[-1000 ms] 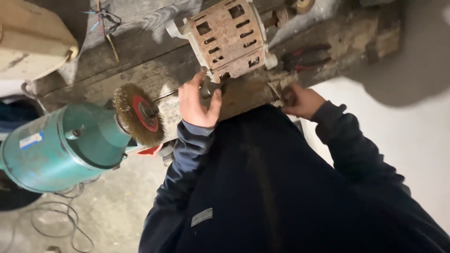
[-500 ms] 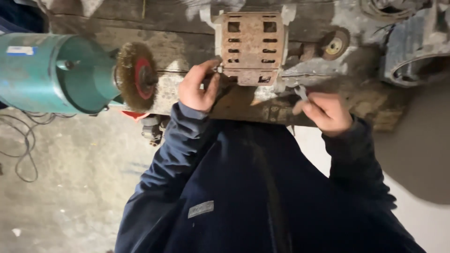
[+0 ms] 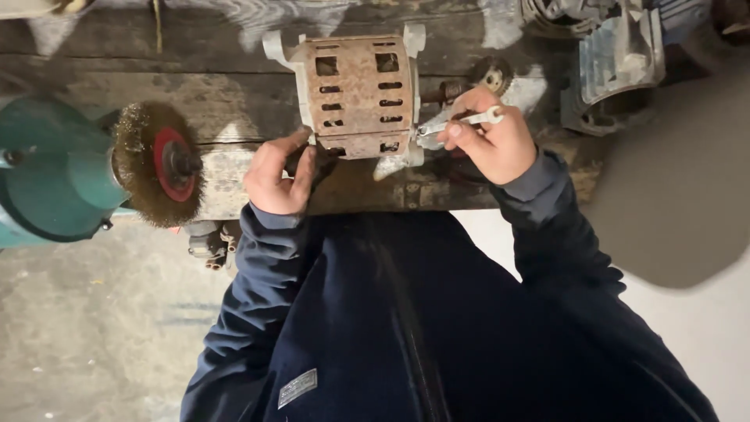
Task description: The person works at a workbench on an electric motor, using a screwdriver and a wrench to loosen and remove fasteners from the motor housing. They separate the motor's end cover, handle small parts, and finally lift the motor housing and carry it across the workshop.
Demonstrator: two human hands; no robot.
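On the wooden bench (image 3: 234,168), a rusty motor (image 3: 358,94) lies between both grips — left hand (image 3: 280,173) clamped at its near corner to steady it, right hand (image 3: 491,141) clenching a wrench (image 3: 461,123) against its side.

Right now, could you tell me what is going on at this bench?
A person in a dark jacket stands at a wooden bench with a rusty motor housing on it. The left hand steadies the housing's near corner. The right hand holds a small wrench against the housing's right side. A green grinder with a wire brush wheel sits to the left, untouched.
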